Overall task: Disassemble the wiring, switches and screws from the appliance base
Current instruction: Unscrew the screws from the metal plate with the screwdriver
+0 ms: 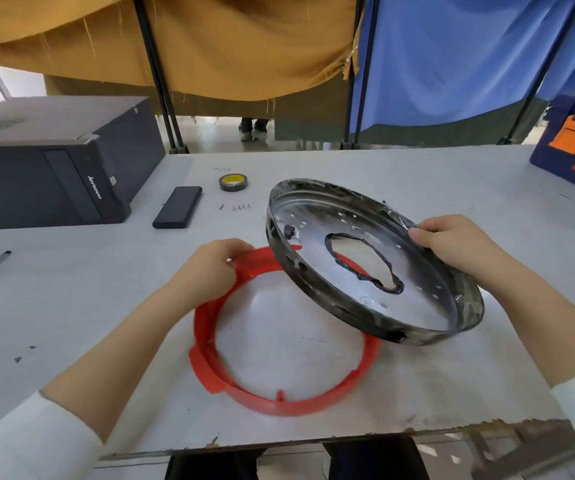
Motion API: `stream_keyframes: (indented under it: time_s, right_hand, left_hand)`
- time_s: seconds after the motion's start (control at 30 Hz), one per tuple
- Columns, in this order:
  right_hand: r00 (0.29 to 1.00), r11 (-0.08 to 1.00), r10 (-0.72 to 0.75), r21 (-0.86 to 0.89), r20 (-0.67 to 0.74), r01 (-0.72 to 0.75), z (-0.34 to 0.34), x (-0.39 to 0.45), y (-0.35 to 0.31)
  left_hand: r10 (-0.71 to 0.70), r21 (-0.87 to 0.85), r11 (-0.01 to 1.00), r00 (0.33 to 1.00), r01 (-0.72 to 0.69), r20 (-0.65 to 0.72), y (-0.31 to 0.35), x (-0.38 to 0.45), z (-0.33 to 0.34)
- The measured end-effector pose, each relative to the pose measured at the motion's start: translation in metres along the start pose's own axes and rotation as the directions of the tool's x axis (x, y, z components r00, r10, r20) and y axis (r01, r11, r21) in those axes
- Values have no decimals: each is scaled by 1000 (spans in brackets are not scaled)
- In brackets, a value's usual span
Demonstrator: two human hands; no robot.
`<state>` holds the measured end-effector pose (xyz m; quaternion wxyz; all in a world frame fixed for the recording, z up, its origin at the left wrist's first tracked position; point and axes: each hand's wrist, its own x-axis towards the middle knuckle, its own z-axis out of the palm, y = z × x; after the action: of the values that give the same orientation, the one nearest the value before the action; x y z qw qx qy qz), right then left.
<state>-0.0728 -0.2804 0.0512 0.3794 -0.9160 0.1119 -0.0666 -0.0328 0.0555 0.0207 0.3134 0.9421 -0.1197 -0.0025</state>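
On table [417, 174]: left hand [206, 268] grip holds red ring [279, 403]; right hand [452, 244] grip holds tilted metal plate [313, 258].

The ring [279, 358] lay on the desk [417, 174] under the left grip [210, 268]. The pan [365, 261] tilted above it, left of the right grip [452, 244]. Screws [241, 207] lay beyond both.

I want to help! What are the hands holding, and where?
The right hand holds the metal pan by its far rim. The left hand holds the red ring at its far edge.
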Motion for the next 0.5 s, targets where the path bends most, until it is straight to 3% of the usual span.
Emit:
stream_keyframes:
  time_s: [0.27, 0.5]
  right_hand:
    - [1000, 977, -30, -210, 0, 29, -9, 8, 8]
    - [999, 933, -49, -357, 8, 48, -12, 14, 13]
  left_hand:
    - [-102, 174, 977, 988, 122, -117, -72, 14, -53]
    - [-109, 229, 962, 978, 149, -179, -82, 18, -54]
